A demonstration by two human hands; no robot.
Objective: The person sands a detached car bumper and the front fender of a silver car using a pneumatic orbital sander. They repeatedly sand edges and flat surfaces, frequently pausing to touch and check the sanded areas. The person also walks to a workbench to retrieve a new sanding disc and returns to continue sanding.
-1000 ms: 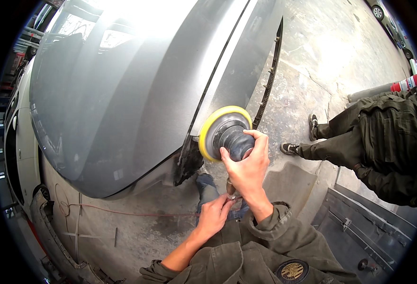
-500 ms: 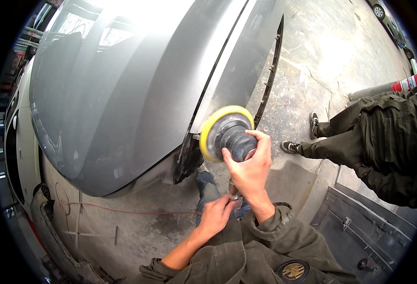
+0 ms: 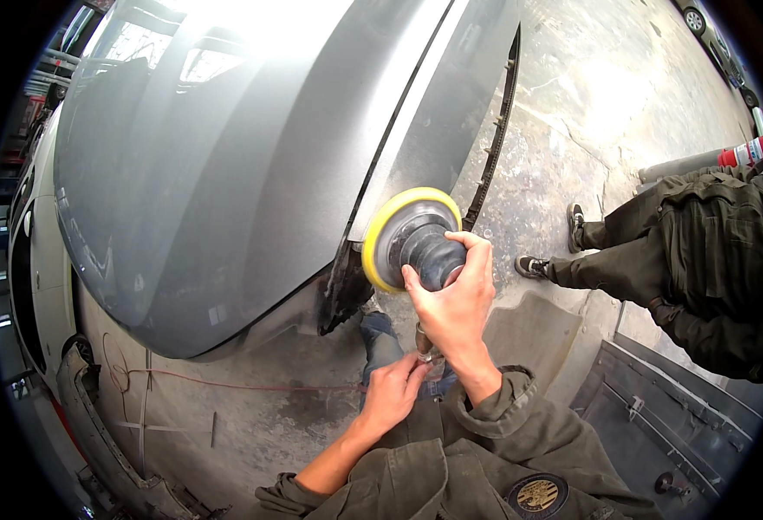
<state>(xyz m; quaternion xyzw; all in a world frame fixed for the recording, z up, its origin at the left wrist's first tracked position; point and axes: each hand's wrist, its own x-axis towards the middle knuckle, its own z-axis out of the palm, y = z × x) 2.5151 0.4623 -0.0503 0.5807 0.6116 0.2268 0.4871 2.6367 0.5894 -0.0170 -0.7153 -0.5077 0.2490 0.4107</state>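
My right hand is wrapped round the dark body of an orbital sander, thumb on one side and fingers over the top. Its round pad has a yellow edge and lies against the front end of the grey fender, beside the hood. Lower down, my left hand is closed on the sander's tail, where a metal fitting sticks out below my right wrist. The pad's working face is turned away and hidden.
At the right stands another person in dark work clothes, near a grey cylinder with a red end. A loose bumper lies at lower left. A thin red hose crosses the floor. Dark panels sit at lower right.
The sander and both my hands have shifted slightly up and to the left along the fender's front end. My grip looks the same.
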